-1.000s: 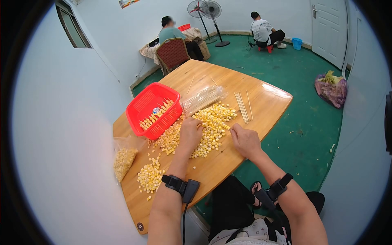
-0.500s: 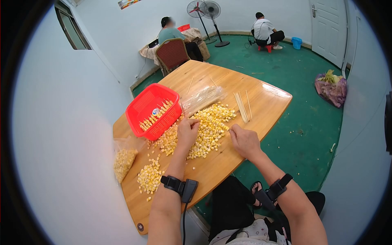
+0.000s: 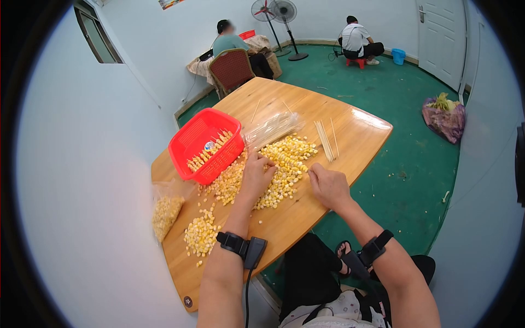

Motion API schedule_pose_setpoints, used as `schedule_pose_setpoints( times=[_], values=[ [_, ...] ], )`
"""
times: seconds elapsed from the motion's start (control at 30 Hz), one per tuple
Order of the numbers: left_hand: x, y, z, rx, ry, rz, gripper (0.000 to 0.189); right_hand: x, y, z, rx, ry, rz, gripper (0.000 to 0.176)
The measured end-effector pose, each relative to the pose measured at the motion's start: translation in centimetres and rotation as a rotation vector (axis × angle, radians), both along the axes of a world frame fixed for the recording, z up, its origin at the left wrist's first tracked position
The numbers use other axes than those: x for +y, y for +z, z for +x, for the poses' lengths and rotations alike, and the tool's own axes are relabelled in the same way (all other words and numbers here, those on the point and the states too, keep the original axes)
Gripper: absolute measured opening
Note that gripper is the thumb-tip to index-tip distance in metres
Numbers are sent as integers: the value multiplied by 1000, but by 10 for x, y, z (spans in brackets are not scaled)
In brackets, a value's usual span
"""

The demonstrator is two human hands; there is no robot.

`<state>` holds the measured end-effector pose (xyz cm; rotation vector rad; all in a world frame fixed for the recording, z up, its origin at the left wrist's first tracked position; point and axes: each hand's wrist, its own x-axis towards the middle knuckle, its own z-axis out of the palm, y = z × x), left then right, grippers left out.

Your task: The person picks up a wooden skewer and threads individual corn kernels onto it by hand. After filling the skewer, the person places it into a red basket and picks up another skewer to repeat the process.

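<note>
Yellow corn kernels [image 3: 281, 183] lie in a loose pile on the wooden table [image 3: 328, 123]. Over the left part of this pile is my left hand [image 3: 258, 176], fingers bent down among the kernels; whatever they touch is too small to make out. My right hand [image 3: 330, 187] is closed at the pile's right edge, pinching the end of a skewer threaded with kernels [image 3: 295, 165] that points up and left over the pile. Beyond my left hand, a red basket [image 3: 188, 131] holds several filled skewers [image 3: 210, 151].
Bare sticks [image 3: 324, 141] lie right of a plastic bag of sticks [image 3: 272, 130]. A smaller kernel heap [image 3: 201, 234] and a bag of kernels [image 3: 165, 216] are at the left. Two people sit farther off, near fans [image 3: 283, 13] and a blue bucket [image 3: 398, 56].
My left hand has shifted slightly up, and its fingers have spread a little from their tighter pinch. My right hand has stayed nearly in place.
</note>
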<state>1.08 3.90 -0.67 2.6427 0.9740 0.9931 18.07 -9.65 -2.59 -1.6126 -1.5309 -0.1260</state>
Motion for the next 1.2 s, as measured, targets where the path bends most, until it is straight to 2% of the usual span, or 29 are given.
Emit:
schedule_pose_setpoints(
  times=[0.1, 0.2, 0.3, 0.4, 0.5, 0.83, 1.2],
  values=[
    [5, -6, 1, -115, 32, 93, 10, -1, 1, 0, -11, 1, -7, 15],
    [-2, 3, 1, -183, 159, -142, 10, -1, 2, 0, -12, 5, -7, 15],
    [12, -6, -2, -398, 200, -310, 9, -1, 1, 0, -26, 14, -7, 15],
    [11, 1, -5, -657, 99, -725, 8, -2, 2, -1, -54, 28, 3, 15],
    [13, 1, -5, -740, 78, -808, 7, -2, 1, -1, -78, 39, 13, 15],
    [9, 5, -3, -741, 66, -868, 8, -1, 0, -1, -93, 40, 31, 14],
    [7, 4, 1, -679, 77, -730, 9, -2, 0, -1, -117, 40, 31, 14]
  ],
)
